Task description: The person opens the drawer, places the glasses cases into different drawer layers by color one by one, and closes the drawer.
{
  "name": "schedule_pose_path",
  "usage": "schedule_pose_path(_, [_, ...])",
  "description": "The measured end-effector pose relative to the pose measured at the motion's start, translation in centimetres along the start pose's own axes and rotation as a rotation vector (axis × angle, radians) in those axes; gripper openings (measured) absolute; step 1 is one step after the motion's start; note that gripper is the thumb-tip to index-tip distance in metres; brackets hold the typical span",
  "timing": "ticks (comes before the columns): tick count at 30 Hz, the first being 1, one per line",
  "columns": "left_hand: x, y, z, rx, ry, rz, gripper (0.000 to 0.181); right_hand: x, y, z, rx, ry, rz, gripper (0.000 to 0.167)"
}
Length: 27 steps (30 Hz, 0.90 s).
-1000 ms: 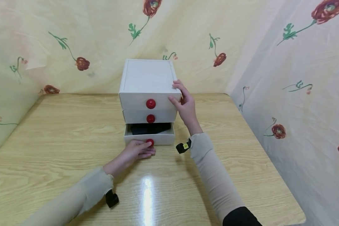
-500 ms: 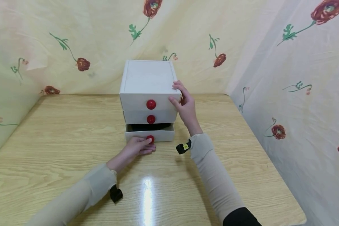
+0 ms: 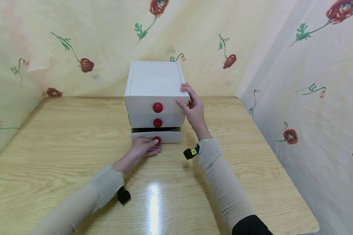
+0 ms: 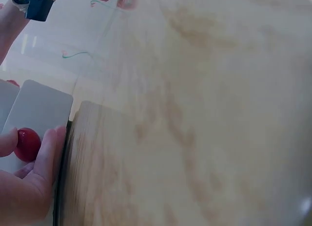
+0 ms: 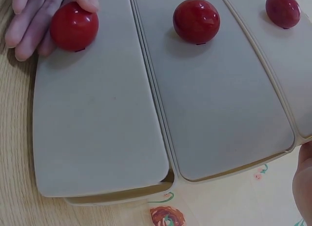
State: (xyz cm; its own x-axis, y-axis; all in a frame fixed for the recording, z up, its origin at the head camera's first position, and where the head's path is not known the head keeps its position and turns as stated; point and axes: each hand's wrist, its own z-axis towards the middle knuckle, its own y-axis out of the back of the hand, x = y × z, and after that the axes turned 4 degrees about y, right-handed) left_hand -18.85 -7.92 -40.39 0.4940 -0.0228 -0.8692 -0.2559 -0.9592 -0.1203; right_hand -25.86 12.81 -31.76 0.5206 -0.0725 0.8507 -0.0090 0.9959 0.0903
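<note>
A small white chest of drawers stands on the table, with one red round knob on each of three stacked drawers. The bottom drawer is pulled slightly out, leaving a narrow dark gap above its front; its inside is mostly hidden. My left hand holds that drawer's knob, thumb on one side and fingers on the other. Up at the chest's right front corner, my right hand grips the edge, thumb on the front and fingers along the top and side. The middle drawer and the top one look pushed in.
The wooden table spreads around the chest. Flower-patterned cloth hangs behind it and along both sides. A black wrist strap piece hangs under the right sleeve, another under the left.
The bottom drawer has slid inward, its opening shrinking until the black thing inside no longer shows. My left hand has moved forward with the knob. My right hand stays at the corner.
</note>
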Motion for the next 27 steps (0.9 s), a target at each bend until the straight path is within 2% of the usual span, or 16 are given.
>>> schedule_pose_path(7, [-0.4,0.1,0.7,-0.014,-0.004,0.021,0.039,0.1,0.1,0.0,0.004,0.015,0.000,0.040])
schedule_pose_path(14, [-0.6,0.4,1.2,-0.005,-0.044,0.045,0.039,0.2,0.0,-0.1,0.003,0.011,0.009,0.040])
schedule_pose_path(20, [-0.8,0.5,1.3,0.008,-0.043,0.069,0.039,0.4,0.0,-0.1,0.000,0.001,0.006,0.039])
schedule_pose_path(27, [-1.2,0.3,1.5,-0.007,-0.031,0.103,0.037,0.2,0.0,0.0,0.000,0.000,0.002,0.038])
